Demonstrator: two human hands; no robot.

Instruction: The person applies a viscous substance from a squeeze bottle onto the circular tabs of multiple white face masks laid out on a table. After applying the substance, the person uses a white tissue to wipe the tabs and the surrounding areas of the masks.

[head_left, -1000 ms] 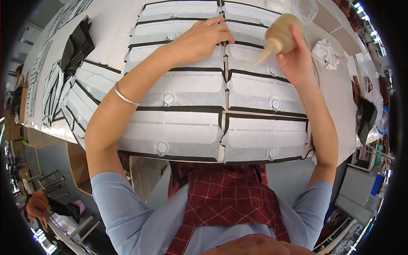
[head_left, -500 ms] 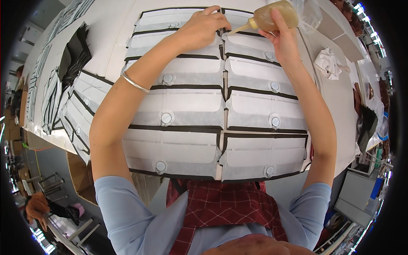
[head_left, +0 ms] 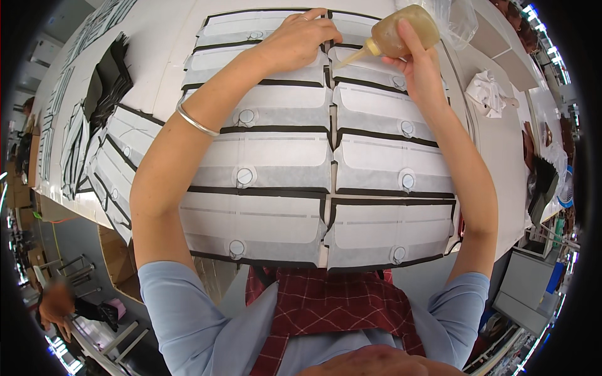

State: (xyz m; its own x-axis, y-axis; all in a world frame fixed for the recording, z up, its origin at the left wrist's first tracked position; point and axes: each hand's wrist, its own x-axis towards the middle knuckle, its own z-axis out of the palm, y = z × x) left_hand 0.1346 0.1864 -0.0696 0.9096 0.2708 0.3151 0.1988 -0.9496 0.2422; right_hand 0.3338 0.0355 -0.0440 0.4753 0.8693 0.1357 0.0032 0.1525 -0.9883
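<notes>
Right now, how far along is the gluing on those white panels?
Done: cannot tell; no glue line shows on any panel. In hand: right hand tips the squeeze bottle, nozzle at the top right panel, while the left hand presses the top left panel. The lower panels lie untouched by either hand.

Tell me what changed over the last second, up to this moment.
The right hand tipped the squeeze bottle over, from upright with its nozzle up to lying sideways with the nozzle pointing left and down at the seam between the two columns of grey panels. The left hand kept pressing on the far panels near that seam. The panels and the crumpled cloth stayed where they were.
</notes>
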